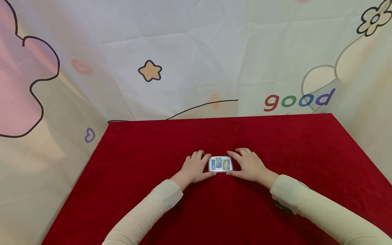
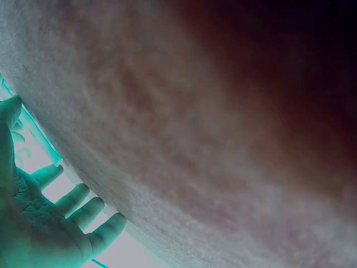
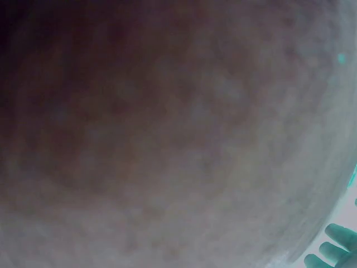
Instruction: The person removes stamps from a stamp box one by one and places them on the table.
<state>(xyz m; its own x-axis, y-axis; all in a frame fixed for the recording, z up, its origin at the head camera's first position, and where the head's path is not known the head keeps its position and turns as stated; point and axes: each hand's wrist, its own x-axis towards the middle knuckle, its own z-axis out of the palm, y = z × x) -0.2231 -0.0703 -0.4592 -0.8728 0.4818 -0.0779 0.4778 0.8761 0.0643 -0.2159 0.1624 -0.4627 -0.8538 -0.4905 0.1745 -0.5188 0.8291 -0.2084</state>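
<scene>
A small flat case (image 1: pixel 220 164) with a clear rounded rim lies on the red cloth, three pictures in blue and green showing on top. At its left end, my left hand (image 1: pixel 196 166) holds it with the thumb on the near corner and the index finger on the far one. My right hand (image 1: pixel 248 165) spans the right end the same way, thumb at the near edge, index fingertip right at the far edge. The left wrist view shows the left palm and fingers (image 2: pixel 71 200) over the cloth beside the case's rim (image 2: pixel 42 137). Only fingertips (image 3: pixel 341 234) show in the right wrist view.
Red cloth (image 1: pixel 171 136) covers the table, whose far edge meets a pale printed curtain (image 1: pixel 190 61). A dark green thing (image 1: pixel 284 207) shows partly beneath the right sleeve (image 1: pixel 324 207). The left sleeve (image 1: pixel 147 211) reaches over the near left side.
</scene>
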